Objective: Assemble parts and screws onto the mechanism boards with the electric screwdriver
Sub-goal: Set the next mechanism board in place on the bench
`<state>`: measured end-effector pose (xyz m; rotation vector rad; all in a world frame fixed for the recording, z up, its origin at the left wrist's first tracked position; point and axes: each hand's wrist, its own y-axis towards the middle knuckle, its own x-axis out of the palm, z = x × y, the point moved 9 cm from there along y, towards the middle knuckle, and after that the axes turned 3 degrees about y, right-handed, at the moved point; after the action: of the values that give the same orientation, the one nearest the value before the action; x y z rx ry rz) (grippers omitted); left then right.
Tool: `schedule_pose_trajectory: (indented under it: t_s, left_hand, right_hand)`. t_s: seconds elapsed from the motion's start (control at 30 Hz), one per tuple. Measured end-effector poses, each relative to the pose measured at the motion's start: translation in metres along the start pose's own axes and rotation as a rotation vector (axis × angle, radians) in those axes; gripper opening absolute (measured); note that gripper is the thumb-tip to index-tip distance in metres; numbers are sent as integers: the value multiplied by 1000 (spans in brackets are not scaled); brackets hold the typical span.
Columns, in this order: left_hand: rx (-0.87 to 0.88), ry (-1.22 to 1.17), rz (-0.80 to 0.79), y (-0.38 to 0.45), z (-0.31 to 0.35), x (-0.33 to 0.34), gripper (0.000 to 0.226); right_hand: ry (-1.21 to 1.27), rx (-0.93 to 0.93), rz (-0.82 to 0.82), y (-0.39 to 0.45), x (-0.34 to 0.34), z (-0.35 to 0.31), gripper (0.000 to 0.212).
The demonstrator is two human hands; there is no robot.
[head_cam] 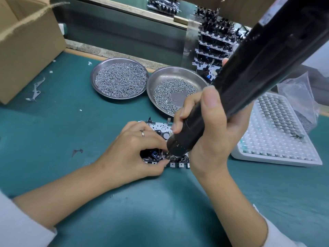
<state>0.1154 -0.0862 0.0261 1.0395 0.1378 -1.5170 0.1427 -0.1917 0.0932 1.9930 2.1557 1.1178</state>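
Note:
A mechanism board (161, 128) of white metal with black parts lies flat on the green mat, mostly covered by both hands. My right hand (211, 132) grips the black electric screwdriver (252, 68), which slants down from the upper right; its tip meets the board's near edge. My left hand (135, 150), with a ring on one finger, rests on the board, its thumb and fingertips pinched together right at the screwdriver tip. What they pinch is hidden.
Two steel dishes stand behind the board: one full of springs (119, 78), one with screws (175, 90). A white tray of small parts (277, 136) lies at the right, a cardboard box (26, 47) at the far left, stacked boards (213, 43) at the back. Loose metal levers (36, 90) lie on the mat.

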Motion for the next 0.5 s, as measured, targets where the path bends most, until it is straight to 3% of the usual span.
schedule_pose_trajectory:
  t_s: [0.17, 0.27, 0.5]
  left_hand:
    - [-32, -1, -10, -1, -4, 1, 19]
    - [-45, 6, -9, -1, -5, 1, 21]
    - [-47, 41, -5, -2, -4, 1, 21]
  right_hand:
    - [-1, -119, -30, 9, -4, -17, 22]
    - [-55, -40, 14, 11, -12, -7, 34]
    - [-73, 40, -27, 12, -12, 4, 27]
